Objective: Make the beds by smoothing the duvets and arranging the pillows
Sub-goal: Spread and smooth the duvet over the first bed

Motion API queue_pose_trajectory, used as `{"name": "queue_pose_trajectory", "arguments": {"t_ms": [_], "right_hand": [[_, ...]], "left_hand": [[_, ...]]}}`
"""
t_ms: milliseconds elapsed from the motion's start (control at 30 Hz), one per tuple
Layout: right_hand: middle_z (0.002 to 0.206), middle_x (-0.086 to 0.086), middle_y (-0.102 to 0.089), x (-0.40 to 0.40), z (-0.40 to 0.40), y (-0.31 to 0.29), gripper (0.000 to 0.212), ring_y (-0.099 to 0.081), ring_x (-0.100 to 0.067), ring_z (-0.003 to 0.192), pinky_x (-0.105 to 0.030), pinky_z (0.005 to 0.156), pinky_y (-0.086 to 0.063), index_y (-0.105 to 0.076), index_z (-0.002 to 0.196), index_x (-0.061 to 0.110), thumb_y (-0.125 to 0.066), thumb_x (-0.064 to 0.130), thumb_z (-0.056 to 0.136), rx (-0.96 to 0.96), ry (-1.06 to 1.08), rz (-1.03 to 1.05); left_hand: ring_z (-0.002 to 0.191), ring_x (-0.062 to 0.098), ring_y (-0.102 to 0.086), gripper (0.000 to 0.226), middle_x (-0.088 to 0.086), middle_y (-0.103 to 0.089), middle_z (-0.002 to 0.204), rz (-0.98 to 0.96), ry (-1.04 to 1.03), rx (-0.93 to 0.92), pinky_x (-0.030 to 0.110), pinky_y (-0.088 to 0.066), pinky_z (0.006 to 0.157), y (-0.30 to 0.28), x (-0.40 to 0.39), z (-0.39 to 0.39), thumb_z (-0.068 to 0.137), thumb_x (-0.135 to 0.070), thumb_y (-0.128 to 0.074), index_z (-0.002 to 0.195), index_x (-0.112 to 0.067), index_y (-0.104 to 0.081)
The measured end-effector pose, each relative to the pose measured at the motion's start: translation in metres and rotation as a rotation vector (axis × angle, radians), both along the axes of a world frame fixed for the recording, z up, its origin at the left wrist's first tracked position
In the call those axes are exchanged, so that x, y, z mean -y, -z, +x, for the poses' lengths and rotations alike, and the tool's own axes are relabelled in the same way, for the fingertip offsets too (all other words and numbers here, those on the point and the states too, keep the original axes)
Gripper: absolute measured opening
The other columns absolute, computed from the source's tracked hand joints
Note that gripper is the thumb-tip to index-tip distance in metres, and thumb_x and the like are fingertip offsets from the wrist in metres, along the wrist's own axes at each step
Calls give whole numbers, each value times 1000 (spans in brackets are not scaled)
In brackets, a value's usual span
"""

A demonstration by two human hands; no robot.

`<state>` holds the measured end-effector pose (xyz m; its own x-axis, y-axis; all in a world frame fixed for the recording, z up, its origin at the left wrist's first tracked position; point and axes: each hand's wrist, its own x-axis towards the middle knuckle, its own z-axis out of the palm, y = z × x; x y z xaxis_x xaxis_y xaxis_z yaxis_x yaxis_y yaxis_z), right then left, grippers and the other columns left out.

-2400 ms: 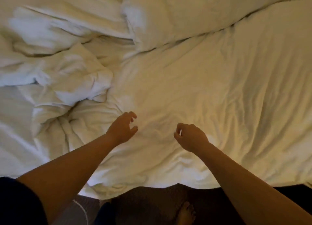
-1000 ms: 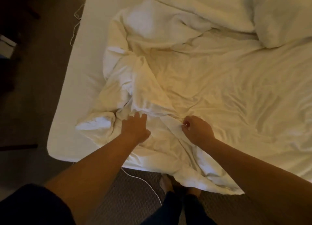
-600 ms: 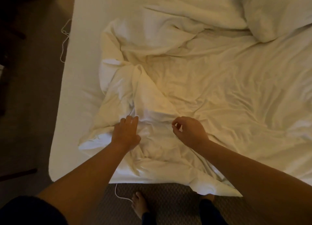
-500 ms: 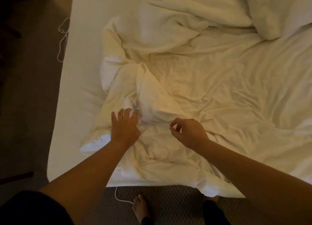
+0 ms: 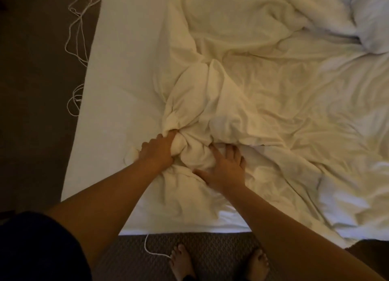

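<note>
From my head camera: my left hand [image 5: 156, 149] clutches a bunched knot of the one duvet [image 5: 263, 95], crumpled across the mattress [image 5: 117, 80], ready to drag it straight. My right hand [image 5: 225, 169] lies flat, fingers spread, pinning the cloth. One pillow [image 5: 370, 17] sits far right.

Bed [image 5: 117, 87], white sheet bare along left side; crumpled duvet [image 5: 263, 95] bunched across it; pillow [image 5: 372, 21] at far right corner.
</note>
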<state>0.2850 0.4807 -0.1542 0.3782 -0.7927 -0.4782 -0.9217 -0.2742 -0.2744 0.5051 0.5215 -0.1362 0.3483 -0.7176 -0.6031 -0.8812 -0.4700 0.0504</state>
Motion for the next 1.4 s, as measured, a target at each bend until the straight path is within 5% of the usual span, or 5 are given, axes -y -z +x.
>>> {"name": "queue_pose_trajectory", "arguments": {"t_ms": [467, 833, 1033, 1133, 1400], "right_hand": [[125, -5, -69, -37, 47, -33, 55, -64, -33, 112, -44, 94, -52, -47, 152, 40, -55, 36, 98, 197, -166, -33], [128, -3, -62, -118, 100, -30, 44, -59, -31, 115, -43, 93, -42, -47, 152, 32, -43, 34, 109, 145, -473, 98], [128, -1, -61, -110, 59, -29, 49, -56, -28, 119, -43, 98, -46, -47, 151, 33, -53, 40, 103, 203, -404, 217], [122, 7, -63, -90, 19, -38, 52, -57, -21, 116, -41, 98, -48, -50, 148, 36, -58, 49, 98, 244, -297, 185], [121, 1, -64, -13, -86, -50, 52, -59, -24, 114, -43, 92, -52, -59, 141, 29, -72, 36, 91, 178, -10, -62]], "left_hand": [[112, 26, -67, 66, 5, -65, 124, 127, -78, 140, 32, -49, 83, -64, -45, 59, 84, -54, -76, 136, -23, -50], [128, 30, -59, 113, 4, -56, 142, 425, -211, 196, 40, -53, 90, -76, -141, 116, 65, -69, -79, 152, -53, -8], [122, 26, -62, 46, 4, -61, 136, 489, -166, 283, 39, -55, 91, -70, -117, 86, 97, -29, -64, 141, -17, -56], [125, 28, -58, 100, 5, -49, 146, 563, -159, 238, 40, -53, 76, -83, -89, 70, 68, -64, -86, 147, -18, -46], [108, 35, -57, 68, 11, -53, 125, -261, 90, 152, 47, -47, 82, -80, -64, 0, 84, -55, -68, 136, -16, -49]]}}
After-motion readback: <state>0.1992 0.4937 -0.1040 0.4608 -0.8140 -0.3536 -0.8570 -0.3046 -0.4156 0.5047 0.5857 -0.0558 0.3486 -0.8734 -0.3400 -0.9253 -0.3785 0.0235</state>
